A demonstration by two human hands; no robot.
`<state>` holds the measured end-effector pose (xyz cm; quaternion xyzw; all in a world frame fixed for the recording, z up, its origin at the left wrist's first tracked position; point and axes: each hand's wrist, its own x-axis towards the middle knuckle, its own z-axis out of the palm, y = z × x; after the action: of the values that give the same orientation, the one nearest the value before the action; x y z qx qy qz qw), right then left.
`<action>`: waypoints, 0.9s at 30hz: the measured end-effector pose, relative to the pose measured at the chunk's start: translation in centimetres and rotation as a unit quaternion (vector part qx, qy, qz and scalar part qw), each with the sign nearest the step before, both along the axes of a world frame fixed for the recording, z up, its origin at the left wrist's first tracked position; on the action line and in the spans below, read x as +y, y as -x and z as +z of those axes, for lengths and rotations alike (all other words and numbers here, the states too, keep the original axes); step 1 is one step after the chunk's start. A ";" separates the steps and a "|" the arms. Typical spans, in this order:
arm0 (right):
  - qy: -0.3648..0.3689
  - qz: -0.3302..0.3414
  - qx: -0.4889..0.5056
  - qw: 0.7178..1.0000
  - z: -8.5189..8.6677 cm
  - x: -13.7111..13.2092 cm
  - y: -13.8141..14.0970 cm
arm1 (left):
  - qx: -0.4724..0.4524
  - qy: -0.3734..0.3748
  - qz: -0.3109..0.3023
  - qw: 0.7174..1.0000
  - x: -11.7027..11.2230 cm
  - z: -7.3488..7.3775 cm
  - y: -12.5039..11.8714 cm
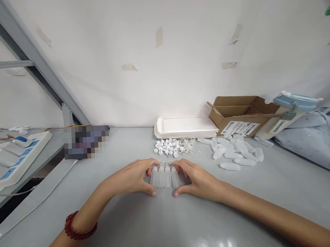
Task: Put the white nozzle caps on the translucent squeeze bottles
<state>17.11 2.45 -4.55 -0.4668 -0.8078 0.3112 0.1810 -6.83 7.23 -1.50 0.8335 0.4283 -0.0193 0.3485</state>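
Several small translucent plastic bottles [163,178] with white caps and thin cords lie side by side in a row between my two hands. My left hand [137,177] curves around the left end, fingertips at the cap end and thumb near the bottle's base. At the other end, my right hand [196,178] spans the outermost bottle [174,177] in the same way. That bottle stands slightly apart from its neighbours. Just behind them are a heap of loose white caps [167,147] and a tangle of white cords [188,145].
More translucent bottles [233,151] lie scattered at the right, before an open cardboard box [241,114]. White flat packs [187,126] are stacked beside it. A blue-lidded cup [290,112] and patterned cloth [310,139] stand far right; a power strip [21,155] is far left.
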 end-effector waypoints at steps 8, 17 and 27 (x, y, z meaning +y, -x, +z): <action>-0.019 0.025 -0.012 0.999 0.3 0.3 -0.4 | -0.033 -0.055 0.027 0.998 -0.8 0.7 0.0; -0.074 0.107 0.052 0.990 0.1 1.4 0.0 | -0.100 -0.117 -0.034 0.987 -1.3 0.3 -1.2; -0.062 0.075 0.026 0.995 -0.2 1.5 -0.3 | -0.078 -0.105 -0.018 0.991 -1.3 0.4 -1.1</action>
<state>17.46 3.96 -4.75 -0.3845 -0.8531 0.2856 0.2069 -5.71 5.94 -1.14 0.8723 0.3842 0.0842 0.2905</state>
